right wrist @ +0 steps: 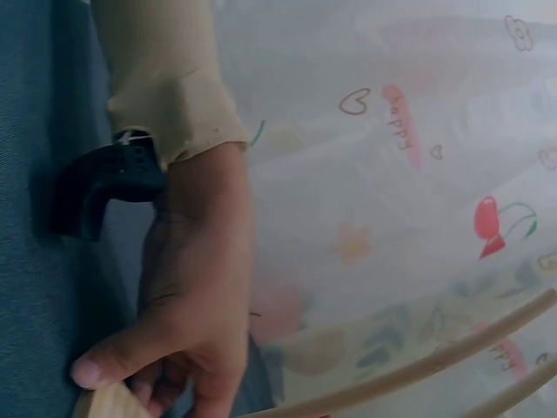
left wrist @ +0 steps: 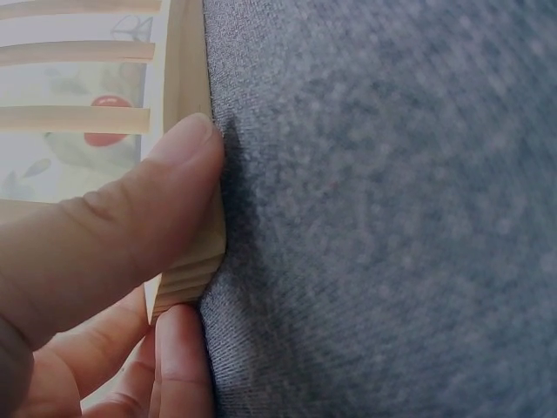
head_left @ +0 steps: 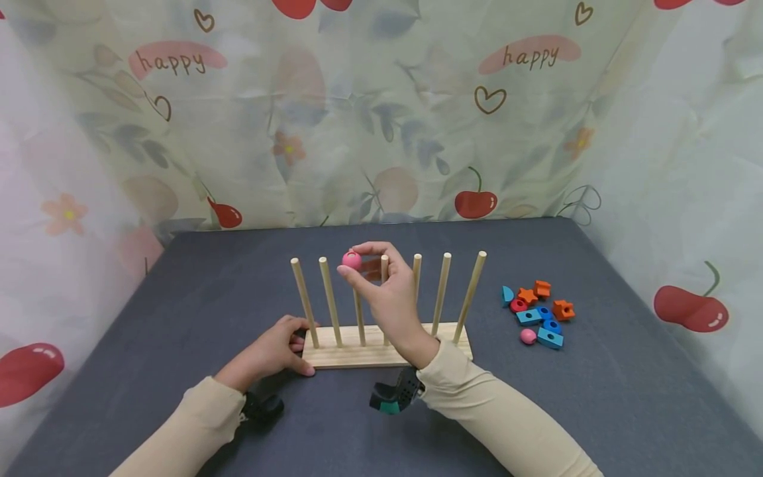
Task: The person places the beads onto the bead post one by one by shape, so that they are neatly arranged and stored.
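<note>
A wooden peg board (head_left: 357,356) with a row of upright dowels lies on the dark table. My left hand (head_left: 275,348) grips its left end. In the left wrist view the thumb (left wrist: 187,144) presses along the front edge and the fingers (left wrist: 184,357) lie against the end. My right hand (head_left: 390,288) pinches a round pink bead (head_left: 352,260) between thumb and fingertips, at the top of the third dowel (head_left: 359,318) from the left. The right wrist view shows the left hand at the board's corner (right wrist: 113,403); the bead is out of that view.
Right of the board lies a loose group of small pieces: orange shapes (head_left: 563,309), blue blocks (head_left: 550,338), a red ring (head_left: 518,305) and another pink bead (head_left: 528,336). A patterned curtain (head_left: 381,119) hangs behind the table and along both sides.
</note>
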### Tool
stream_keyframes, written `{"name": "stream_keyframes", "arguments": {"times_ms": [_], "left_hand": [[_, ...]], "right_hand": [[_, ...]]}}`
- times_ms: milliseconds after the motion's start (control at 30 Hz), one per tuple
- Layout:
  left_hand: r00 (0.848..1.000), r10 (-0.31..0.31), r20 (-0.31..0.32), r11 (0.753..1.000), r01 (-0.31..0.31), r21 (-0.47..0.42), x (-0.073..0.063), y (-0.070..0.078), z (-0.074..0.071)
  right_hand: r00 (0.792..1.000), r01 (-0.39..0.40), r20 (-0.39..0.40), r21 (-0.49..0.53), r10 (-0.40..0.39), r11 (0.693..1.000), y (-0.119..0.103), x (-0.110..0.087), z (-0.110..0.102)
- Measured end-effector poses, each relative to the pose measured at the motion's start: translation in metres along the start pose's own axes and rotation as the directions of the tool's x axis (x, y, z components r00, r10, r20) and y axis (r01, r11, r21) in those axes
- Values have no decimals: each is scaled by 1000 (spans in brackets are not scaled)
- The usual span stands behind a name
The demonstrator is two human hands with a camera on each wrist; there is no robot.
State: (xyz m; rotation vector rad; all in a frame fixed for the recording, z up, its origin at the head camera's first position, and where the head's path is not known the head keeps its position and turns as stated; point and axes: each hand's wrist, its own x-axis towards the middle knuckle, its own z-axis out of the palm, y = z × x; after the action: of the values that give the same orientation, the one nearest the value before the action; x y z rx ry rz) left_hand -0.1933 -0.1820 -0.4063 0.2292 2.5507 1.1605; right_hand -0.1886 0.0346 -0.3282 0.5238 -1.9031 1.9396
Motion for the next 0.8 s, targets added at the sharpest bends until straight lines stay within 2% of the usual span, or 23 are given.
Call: {"name": "stream_keyframes", "arguments": {"times_ms": [367, 567, 800], "left_hand": [[1000, -17, -6, 1000, 17, 17, 2, -3, 0], [1000, -14, -7, 1000, 14, 10, 3, -4, 0], [1000, -21, -5, 1000, 21, -11, 4, -4, 1]], "right_hand": [[991, -106, 76, -66, 111, 992, 30, -21, -6], [969, -195, 135, -104, 208, 975, 49, -34, -12], [947, -252, 163, -152, 275, 956, 62, -45, -16]]}}
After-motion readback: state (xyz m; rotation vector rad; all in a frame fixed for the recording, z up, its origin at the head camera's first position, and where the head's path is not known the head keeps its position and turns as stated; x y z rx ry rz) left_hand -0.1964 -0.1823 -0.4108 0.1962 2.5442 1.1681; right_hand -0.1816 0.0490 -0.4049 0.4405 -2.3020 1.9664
